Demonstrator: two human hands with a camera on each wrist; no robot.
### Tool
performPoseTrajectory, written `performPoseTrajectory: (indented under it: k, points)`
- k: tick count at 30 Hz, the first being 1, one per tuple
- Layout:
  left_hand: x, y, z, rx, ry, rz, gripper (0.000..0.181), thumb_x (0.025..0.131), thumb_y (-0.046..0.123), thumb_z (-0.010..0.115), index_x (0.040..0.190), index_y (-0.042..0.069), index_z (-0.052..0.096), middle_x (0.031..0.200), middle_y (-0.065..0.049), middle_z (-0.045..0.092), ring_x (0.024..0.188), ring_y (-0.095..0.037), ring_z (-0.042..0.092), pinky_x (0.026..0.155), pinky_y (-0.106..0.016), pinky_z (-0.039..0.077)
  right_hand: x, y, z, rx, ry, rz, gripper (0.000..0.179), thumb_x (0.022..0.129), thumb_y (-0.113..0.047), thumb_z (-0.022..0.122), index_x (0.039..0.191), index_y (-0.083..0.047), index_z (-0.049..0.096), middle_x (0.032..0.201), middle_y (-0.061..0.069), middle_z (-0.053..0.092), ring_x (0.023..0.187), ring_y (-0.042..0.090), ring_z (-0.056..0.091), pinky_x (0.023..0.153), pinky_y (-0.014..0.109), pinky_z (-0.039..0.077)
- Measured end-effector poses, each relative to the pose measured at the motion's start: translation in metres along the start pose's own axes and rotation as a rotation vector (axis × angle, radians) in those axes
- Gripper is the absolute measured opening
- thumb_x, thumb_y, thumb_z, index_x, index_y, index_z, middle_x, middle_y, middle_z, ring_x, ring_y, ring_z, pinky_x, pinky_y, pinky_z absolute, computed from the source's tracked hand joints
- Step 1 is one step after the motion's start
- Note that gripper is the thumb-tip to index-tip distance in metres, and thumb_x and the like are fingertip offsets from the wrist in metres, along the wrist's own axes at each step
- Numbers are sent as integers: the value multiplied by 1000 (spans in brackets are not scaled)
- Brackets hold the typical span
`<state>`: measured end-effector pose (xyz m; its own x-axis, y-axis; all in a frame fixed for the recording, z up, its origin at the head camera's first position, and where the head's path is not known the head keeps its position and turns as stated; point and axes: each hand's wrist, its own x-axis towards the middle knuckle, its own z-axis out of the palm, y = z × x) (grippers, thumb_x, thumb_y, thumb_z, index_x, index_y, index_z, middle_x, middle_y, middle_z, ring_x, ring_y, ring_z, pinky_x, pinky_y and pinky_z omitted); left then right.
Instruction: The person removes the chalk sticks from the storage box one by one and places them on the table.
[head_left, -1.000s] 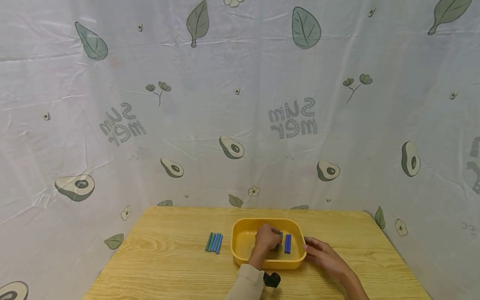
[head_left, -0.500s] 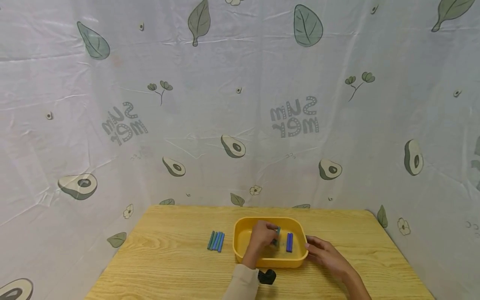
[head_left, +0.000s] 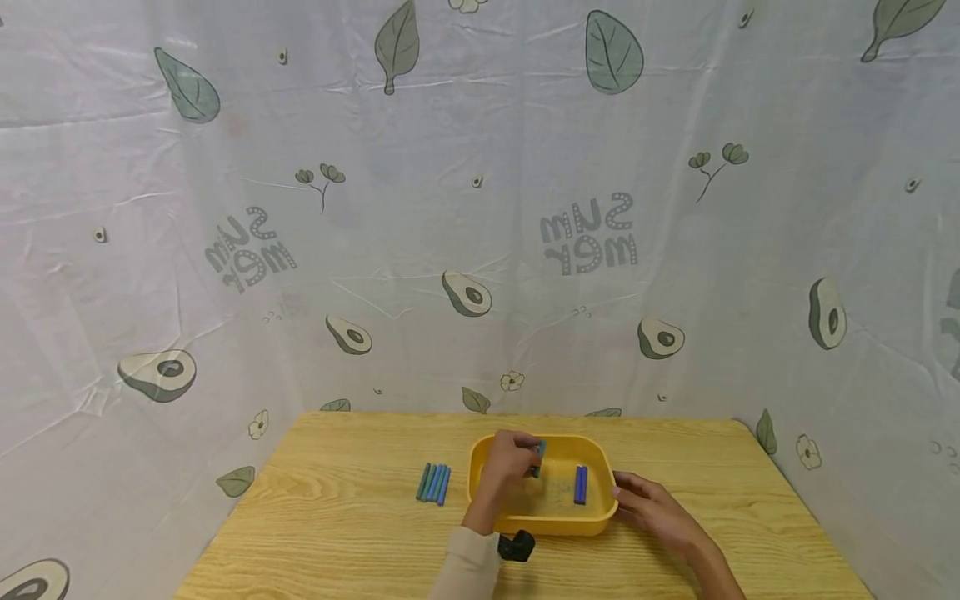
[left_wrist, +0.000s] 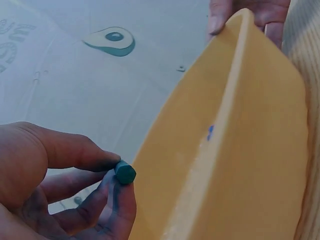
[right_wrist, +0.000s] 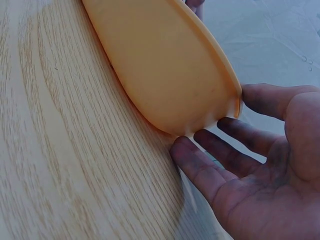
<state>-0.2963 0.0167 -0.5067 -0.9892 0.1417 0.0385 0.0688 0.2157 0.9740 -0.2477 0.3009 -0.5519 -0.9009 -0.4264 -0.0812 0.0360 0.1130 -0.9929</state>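
My left hand (head_left: 510,457) is over the left half of a yellow plastic tray (head_left: 551,526), pinching a teal pastel stick (left_wrist: 126,173) between thumb and fingers. In the left wrist view its six-sided end faces the camera, and the fingertips are stained dark. Two violet-blue pastel sticks (head_left: 581,485) lie side by side in the tray's right half, with a dusty smudge to their left. At the tray's right end my right hand (right_wrist: 280,150) grips the wall, its thumb at the rim and its fingers against the outside.
Several green and blue sticks (head_left: 444,483) lie in a row on the wooden table (head_left: 352,533), left of the tray. A pale patterned curtain (head_left: 405,250) hangs behind the table and along its sides. A black camera (head_left: 517,546) sits on the left wrist.
My left hand has lifted the teal stick from beside the violet-blue ones and moved left and away from me with it. The right hand stays on the tray's end.
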Motion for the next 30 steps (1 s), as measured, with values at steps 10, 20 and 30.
performPoseTrajectory:
  k: [10,20,30]
  points:
    - [-3,3,-28,-5,40,-21,30,92,-2,73,121,-2,79,112,-19,76,88,-22,74,79,-44,67,0,-3,1,7,2,4,72,117,-29,47,164,16,18,166,42,28,147,42,54,111,39,57]
    - [-8,0,-55,-12,110,-26,33,88,0,75,121,-1,80,105,-15,75,81,-21,75,78,-43,67,-1,1,1,4,-3,0,71,117,-28,46,164,17,17,167,42,27,148,45,51,111,40,57]
    - [-10,-3,-79,9,146,-34,36,89,1,73,124,-4,78,110,-19,76,87,-21,75,79,-40,67,1,1,0,3,15,8,72,116,-30,48,164,17,19,166,41,29,145,38,56,109,37,58]
